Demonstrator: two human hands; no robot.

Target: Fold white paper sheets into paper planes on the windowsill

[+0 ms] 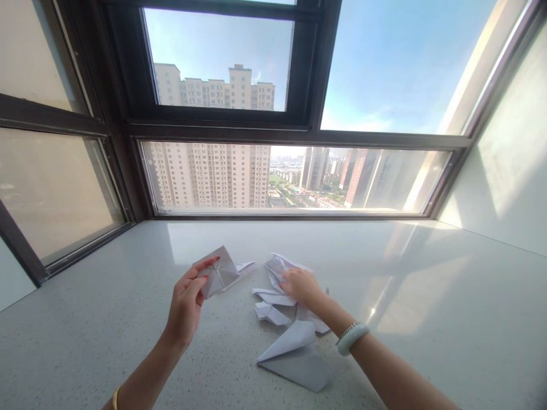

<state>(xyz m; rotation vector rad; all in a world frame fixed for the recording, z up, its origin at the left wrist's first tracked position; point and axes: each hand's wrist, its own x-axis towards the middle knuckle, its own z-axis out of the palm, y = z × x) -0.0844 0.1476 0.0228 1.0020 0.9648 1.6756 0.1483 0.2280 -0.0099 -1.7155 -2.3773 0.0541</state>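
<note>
Pointed folded paper point(294, 364) lies nearest my camera on the windowsill point(128, 319), and above it, toward the far edge, I have the left hand point(191, 293) pinching a creased paper square point(226, 272), while the right hand point(302, 286), well apart, touches a white paper fold point(274, 269) (whether gripping, I can't tell).

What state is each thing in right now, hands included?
Left hand, closed on the square paper
Square paper, creased, held up
Right hand, touching a folded paper
Front paper, folded, lying down
Small paper, folded, lying down
Pale bangle, worn
Window, open or shut unclear
</note>
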